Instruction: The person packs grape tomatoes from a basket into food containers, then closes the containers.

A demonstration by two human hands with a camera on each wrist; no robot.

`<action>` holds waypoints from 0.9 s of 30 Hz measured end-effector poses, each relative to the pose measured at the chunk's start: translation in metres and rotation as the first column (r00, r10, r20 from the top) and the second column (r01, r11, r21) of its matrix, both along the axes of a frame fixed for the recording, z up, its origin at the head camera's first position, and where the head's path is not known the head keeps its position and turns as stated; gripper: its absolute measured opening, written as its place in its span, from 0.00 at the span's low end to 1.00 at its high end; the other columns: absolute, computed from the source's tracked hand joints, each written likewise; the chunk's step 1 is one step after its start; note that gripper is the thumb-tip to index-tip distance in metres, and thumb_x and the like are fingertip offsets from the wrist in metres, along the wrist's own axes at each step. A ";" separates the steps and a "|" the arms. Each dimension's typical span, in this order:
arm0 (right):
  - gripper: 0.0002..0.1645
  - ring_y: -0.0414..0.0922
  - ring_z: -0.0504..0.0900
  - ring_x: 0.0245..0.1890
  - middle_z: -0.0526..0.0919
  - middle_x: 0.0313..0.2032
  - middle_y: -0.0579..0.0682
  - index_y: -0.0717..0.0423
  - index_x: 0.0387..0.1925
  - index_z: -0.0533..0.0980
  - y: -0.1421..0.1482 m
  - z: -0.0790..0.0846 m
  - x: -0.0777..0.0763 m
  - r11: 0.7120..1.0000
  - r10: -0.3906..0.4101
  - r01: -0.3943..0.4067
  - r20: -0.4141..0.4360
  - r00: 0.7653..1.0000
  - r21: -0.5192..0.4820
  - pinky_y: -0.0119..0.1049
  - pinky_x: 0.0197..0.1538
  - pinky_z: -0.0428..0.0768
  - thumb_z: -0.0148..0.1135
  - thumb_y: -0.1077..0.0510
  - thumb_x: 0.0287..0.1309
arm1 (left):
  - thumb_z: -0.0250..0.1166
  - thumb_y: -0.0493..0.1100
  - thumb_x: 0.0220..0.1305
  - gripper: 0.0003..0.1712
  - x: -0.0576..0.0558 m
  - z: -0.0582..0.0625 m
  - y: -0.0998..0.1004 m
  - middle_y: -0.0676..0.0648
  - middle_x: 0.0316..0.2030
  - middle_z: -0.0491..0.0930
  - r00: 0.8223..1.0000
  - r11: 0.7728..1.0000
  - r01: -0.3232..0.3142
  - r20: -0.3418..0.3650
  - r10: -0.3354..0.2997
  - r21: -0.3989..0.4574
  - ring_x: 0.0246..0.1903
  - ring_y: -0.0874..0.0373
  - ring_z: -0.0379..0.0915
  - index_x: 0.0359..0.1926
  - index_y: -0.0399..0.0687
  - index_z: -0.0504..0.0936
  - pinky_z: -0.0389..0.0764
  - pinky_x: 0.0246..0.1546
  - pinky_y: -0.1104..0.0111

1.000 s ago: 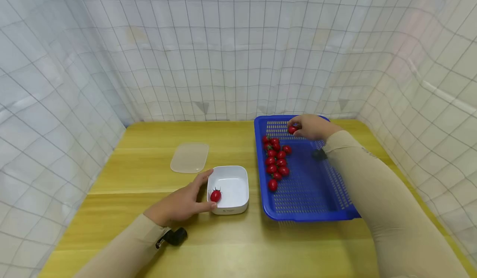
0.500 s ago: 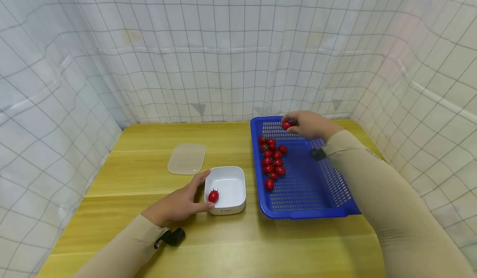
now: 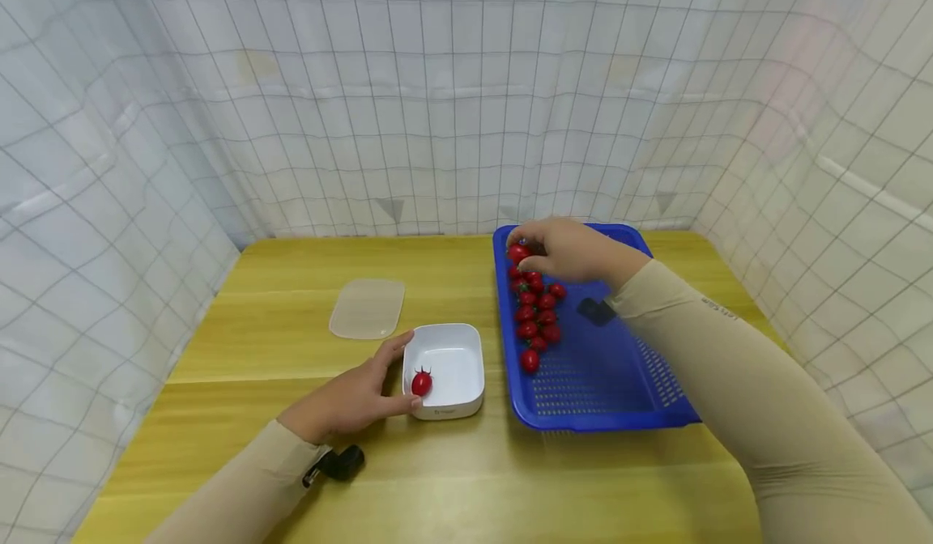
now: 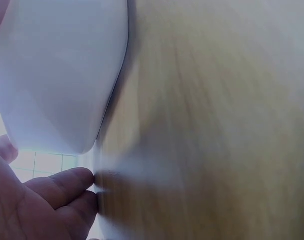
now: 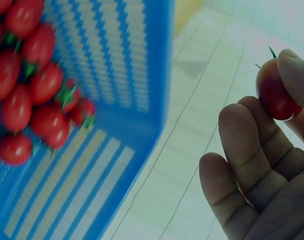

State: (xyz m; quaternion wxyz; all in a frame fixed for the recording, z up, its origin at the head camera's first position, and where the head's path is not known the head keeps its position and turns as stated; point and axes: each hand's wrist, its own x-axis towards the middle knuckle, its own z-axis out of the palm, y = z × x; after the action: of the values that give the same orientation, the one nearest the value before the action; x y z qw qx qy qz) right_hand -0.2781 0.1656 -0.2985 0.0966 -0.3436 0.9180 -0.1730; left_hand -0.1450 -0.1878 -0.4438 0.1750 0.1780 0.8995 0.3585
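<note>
Gridded sheeting [image 3: 452, 107] backs a wooden table [image 3: 466, 479]. Your left hand [image 3: 357, 394] grips the box [image 3: 455, 363] by its left side, one tomato [image 3: 421, 383] lying inside; your right hand [image 3: 572, 248] pinches a second tomato [image 3: 518, 252] over the far end of the basket [image 3: 598, 366], near the clustered tomatoes [image 3: 525, 313].

A smooth, white, round-cornered container [image 4: 62, 75] is seen at close range, its base rested on a pale brown, wood-grained desk [image 4: 216, 110]. Where the two meet, a thin dark line is shown. One fingertip of the left hand [image 4: 37, 200] is set at the container's side; two further fingers [image 4: 67, 184] are held near it, their tips seen against the desk's edge, where the wood is darkened. Between container and fingers, a bright white, grid-lined sheet [image 4: 44, 161] is glimpsed.
</note>
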 end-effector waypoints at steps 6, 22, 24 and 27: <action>0.21 0.44 0.81 0.41 0.86 0.48 0.48 0.49 0.65 0.78 -0.025 0.005 0.018 0.999 0.052 -0.052 0.026 0.998 0.000 0.44 0.53 0.82 0.64 0.54 0.74 | 0.70 0.67 0.65 0.61 -0.004 0.003 0.001 0.40 0.81 0.56 1.000 1.000 0.012 -0.019 -0.012 0.015 0.78 0.39 0.58 0.85 0.56 0.43 0.61 0.77 0.40; 0.18 0.41 0.84 0.42 0.87 0.46 0.45 0.50 0.59 0.81 -0.081 -0.002 0.048 0.967 0.252 -0.247 0.124 0.960 -0.061 0.34 0.48 0.84 0.69 0.58 0.70 | 0.70 0.66 0.66 0.61 -0.003 0.001 -0.001 0.40 0.81 0.56 0.999 1.000 0.018 0.027 -0.018 0.025 0.79 0.39 0.56 0.85 0.56 0.42 0.57 0.78 0.39; 0.18 0.40 0.84 0.42 0.87 0.46 0.45 0.49 0.59 0.81 -0.085 -0.004 0.050 0.966 0.259 -0.254 0.132 0.957 -0.057 0.33 0.49 0.84 0.69 0.57 0.70 | 0.69 0.66 0.67 0.60 -0.002 0.001 -0.002 0.40 0.81 0.56 0.999 0.999 0.016 0.028 -0.017 0.029 0.78 0.39 0.56 0.85 0.57 0.42 0.57 0.78 0.38; 0.19 0.40 0.84 0.42 0.87 0.47 0.44 0.49 0.60 0.81 -0.089 -0.005 0.053 0.965 0.262 -0.258 0.155 0.952 -0.051 0.33 0.49 0.84 0.69 0.57 0.70 | 0.70 0.66 0.66 0.60 0.000 0.000 -0.002 0.39 0.82 0.54 0.999 0.999 0.014 0.034 -0.016 0.035 0.79 0.39 0.56 0.85 0.57 0.42 0.58 0.78 0.38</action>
State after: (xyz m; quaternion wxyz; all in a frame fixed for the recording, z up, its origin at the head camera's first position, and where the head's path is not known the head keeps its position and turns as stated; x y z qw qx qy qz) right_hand -0.2247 0.0770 -0.3036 0.1869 -0.4478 0.8513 -0.1995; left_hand -0.1448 -0.1897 -0.4434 0.1901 0.1815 0.8887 0.3756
